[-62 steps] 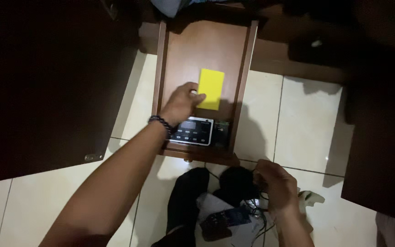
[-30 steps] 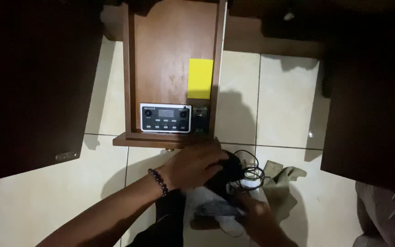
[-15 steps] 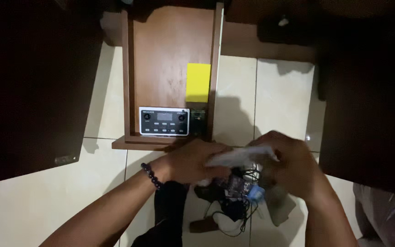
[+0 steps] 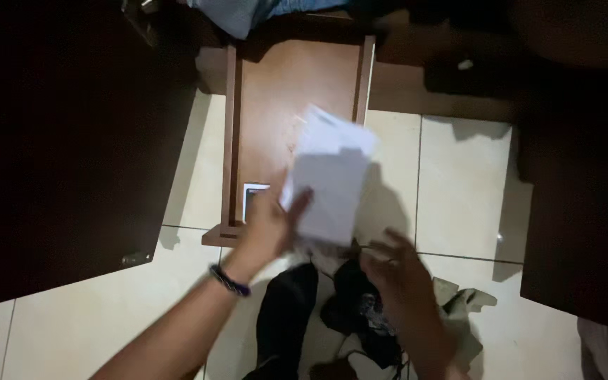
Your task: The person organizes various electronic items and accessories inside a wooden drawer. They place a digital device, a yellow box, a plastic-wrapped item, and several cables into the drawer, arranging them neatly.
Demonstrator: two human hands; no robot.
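My left hand (image 4: 270, 224) grips a bundle of white papers (image 4: 332, 179) and holds it over the front half of the open wooden drawer (image 4: 230, 134). The papers hide most of what lies in the drawer; only a white corner of the black-and-white electronic panel (image 4: 253, 193) shows beside my left thumb. My right hand (image 4: 395, 269) hovers lower, fingers spread, over a dark heap of black cloth and cables (image 4: 360, 309) on the floor. It is blurred and holds nothing that I can see.
Dark cabinet doors (image 4: 72, 141) stand at the left and a dark cabinet panel (image 4: 585, 197) at the right. Pale floor tiles (image 4: 459, 190) lie around the drawer. A grey-green cloth (image 4: 469, 299) lies by the heap, and a blue-white fabric (image 4: 241, 14) sits behind the drawer.
My left hand has lifted the white papers from the floor heap up over the drawer, covering the yellow card and the panel. My right hand let go of them and dropped toward the heap.
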